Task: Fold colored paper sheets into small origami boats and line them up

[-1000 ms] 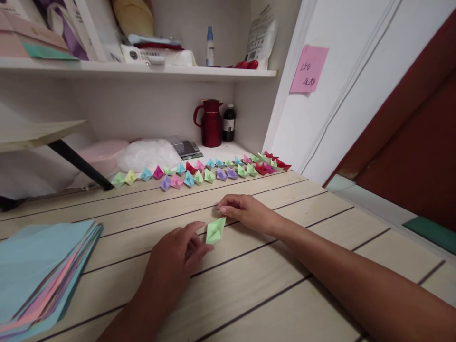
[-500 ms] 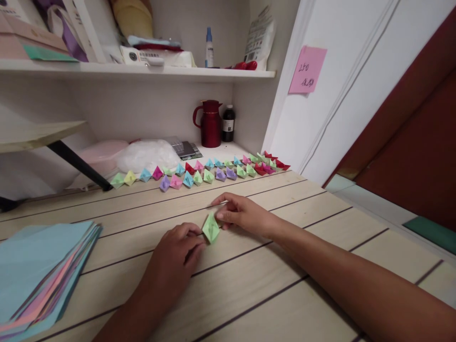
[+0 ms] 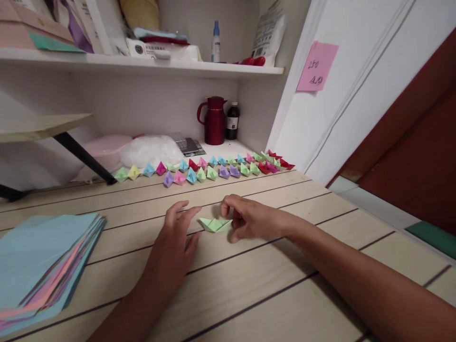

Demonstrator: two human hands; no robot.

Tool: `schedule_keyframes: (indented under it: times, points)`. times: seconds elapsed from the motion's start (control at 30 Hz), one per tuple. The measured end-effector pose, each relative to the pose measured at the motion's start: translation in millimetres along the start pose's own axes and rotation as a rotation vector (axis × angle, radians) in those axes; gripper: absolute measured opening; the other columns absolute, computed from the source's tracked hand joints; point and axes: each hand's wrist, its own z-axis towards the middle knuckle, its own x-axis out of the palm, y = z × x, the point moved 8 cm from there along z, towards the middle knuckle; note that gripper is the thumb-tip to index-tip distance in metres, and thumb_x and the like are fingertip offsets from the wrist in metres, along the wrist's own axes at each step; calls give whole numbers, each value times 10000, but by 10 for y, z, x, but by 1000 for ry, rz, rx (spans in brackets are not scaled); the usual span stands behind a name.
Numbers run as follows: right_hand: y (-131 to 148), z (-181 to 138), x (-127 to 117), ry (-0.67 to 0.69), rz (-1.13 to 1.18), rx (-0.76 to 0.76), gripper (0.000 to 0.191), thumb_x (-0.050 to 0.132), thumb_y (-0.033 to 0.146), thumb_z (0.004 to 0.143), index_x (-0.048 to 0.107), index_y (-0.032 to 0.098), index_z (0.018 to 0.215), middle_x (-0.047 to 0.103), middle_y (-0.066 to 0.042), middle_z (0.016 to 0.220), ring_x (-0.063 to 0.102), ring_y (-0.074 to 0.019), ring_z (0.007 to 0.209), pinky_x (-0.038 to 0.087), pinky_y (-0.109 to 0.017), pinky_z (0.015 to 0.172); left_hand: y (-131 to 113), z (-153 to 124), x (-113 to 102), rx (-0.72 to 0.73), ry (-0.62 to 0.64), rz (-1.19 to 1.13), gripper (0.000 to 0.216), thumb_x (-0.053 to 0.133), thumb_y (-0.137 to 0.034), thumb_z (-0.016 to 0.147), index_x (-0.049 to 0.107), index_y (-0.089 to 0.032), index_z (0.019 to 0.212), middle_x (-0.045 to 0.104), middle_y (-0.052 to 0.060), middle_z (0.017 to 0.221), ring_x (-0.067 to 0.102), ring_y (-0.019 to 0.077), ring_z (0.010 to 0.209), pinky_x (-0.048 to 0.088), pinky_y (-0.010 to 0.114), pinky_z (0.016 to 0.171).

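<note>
A light green folded paper boat (image 3: 215, 225) lies on the wooden table between my hands, its long side toward me. To its left, my left hand (image 3: 176, 237) is open, fingers spread and apart from the boat. My right hand (image 3: 249, 217) is at the boat's right tip, with thumb and curled forefinger apart; whether it touches the paper I cannot tell. Behind them, several small paper boats in green, blue, pink, purple, yellow and red stand in two rows (image 3: 213, 173) along the table's back.
A stack of coloured paper sheets (image 3: 46, 256) lies at the left. Beyond the boats, a red jug (image 3: 214, 121) and a dark bottle (image 3: 232, 121) stand below a shelf (image 3: 142, 65). A dark slanted leg (image 3: 85, 159) meets the table at the back left.
The green boat has turned from pointing toward me to lying sideways. My left hand has opened and drawn slightly away; my right thumb has moved toward me. The view has shifted slightly.
</note>
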Motion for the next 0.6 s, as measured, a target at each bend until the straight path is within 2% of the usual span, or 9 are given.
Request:
schedule_keyframes:
  times: [0.13,0.2,0.43,0.6]
  points:
    - [2,34,12,-46,-151,-90,220,678,107,726,548,203,875,510,30,863,506,-92,688,403,-197,611,-65,2,108,37,154,31,404,500,-97,842,531,-253,1213,468,92,1355,518,252,1202,471,465,961]
    - [16,55,36,-52,-200,-132,149,654,91,743,581,192,824,532,25,829,514,-104,703,400,-205,635,-102,7,126,63,190,48,363,490,-91,836,568,-242,1157,526,90,1307,528,259,1187,470,472,945]
    - [38,87,37,-142,-240,-168,143,640,91,784,662,193,880,622,-3,851,574,-131,755,427,-238,713,-133,10,112,93,196,20,269,492,-71,804,569,-218,1016,597,60,1163,567,228,1073,481,398,864]
    - [86,85,49,-120,-221,-209,129,648,125,813,694,205,904,649,-15,882,606,-142,814,448,-248,752,-177,1,134,153,218,53,215,456,-101,851,590,-218,973,619,47,1086,588,208,964,481,367,818]
